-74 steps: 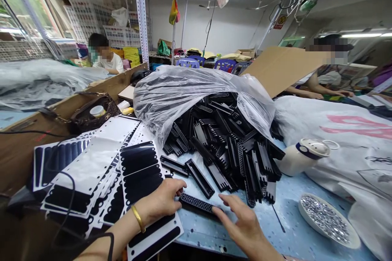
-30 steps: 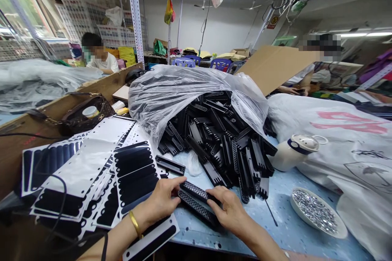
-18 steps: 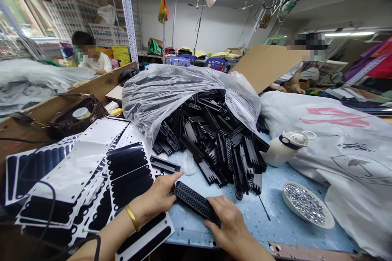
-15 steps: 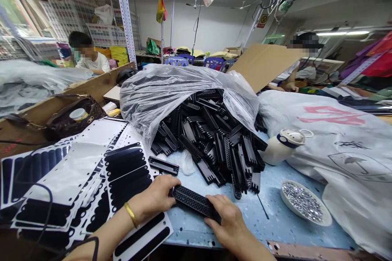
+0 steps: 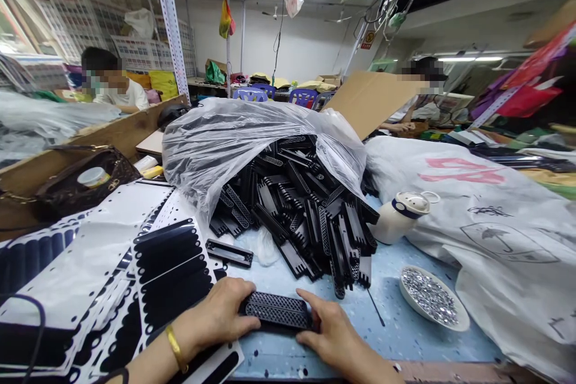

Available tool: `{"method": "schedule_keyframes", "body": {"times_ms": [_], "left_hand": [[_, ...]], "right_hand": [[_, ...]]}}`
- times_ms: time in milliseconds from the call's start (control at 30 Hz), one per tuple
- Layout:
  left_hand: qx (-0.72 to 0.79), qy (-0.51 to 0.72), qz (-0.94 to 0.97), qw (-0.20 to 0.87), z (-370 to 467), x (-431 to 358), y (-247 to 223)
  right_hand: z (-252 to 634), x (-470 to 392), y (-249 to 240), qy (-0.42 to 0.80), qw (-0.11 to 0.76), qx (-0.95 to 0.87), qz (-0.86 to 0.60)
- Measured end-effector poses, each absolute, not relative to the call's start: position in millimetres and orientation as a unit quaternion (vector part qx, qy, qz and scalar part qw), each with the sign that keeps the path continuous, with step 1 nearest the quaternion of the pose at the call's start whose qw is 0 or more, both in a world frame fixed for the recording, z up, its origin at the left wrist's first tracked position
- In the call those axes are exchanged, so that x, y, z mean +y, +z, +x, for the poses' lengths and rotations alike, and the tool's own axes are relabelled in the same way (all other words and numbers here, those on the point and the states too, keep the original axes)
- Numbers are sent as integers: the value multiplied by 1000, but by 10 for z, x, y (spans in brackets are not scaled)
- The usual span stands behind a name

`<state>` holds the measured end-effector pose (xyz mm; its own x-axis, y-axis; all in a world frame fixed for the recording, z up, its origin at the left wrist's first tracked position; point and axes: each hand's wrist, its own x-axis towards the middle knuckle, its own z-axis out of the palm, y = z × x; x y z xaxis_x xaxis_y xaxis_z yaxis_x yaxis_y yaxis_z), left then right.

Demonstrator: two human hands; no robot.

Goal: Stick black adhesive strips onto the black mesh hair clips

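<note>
Low over the front of the blue table [image 5: 279,366] I have a black plastic piece with a raised lattice pattern [image 5: 276,309]. My left hand [image 5: 227,311] is closed on its left end, thumb along the near side. At the right end, my right hand [image 5: 328,330] grips it between thumb and fingers. A heap of similar black plastic pieces [image 5: 301,210] spills from a clear plastic bag [image 5: 211,138] just beyond. One single black frame-like piece [image 5: 229,252] lies apart, behind my left hand. Printed white sheets with black strips [image 5: 173,270] lie to the left, partly under my left forearm.
A bowl of small shiny bits [image 5: 434,297] and a cream bottle [image 5: 398,219] stand on the right, beside a big white sack [image 5: 450,192]. A thin black stick [image 5: 377,309] lies near the heap. A brown bag [image 5: 85,177] is at left. Two people sit farther back.
The black piece has turned from slanting to nearly level, its lattice face tipped more toward me. Both hands still hold its ends. The view has swung slightly right.
</note>
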<state>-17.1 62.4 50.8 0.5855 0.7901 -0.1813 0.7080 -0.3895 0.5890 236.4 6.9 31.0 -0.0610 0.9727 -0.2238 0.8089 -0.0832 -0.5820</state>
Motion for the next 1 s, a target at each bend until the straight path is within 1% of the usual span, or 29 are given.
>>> {"method": "schedule_keyframes", "body": {"times_ms": [67,167,267,333,400,500,600,700,800,867,1000], "left_hand": [[439,76,839,312,-135,657,469],[439,130,855,242,-108,698,332],[425,173,873,167,-126,682,177],[414,197,875,156,-156,626,115],[405,227,866,187,-195,544,104],[393,276,837,262,-249,421,162],[392,313,807,312,-263,361,259],[410,316,778,356,-234,374,350],[431,309,754,387,-189,433,415],[453,304,743,387,-159,499,439],[506,306,727,349,-87,704,424]], "right_hand": [[2341,158,262,306,153,-668,-661],[2320,245,205,333,180,-651,-658],[2332,230,162,363,241,-628,-645],[2344,169,125,348,275,-639,-629],[2344,80,81,297,304,-672,-606],[2307,-66,40,199,347,-724,-561],[2249,-162,71,154,375,-737,-541],[2216,-153,174,146,386,-721,-557],[2219,-42,283,179,379,-681,-601],[2231,76,331,191,375,-654,-629],[2253,349,340,189,382,-622,-657]]}}
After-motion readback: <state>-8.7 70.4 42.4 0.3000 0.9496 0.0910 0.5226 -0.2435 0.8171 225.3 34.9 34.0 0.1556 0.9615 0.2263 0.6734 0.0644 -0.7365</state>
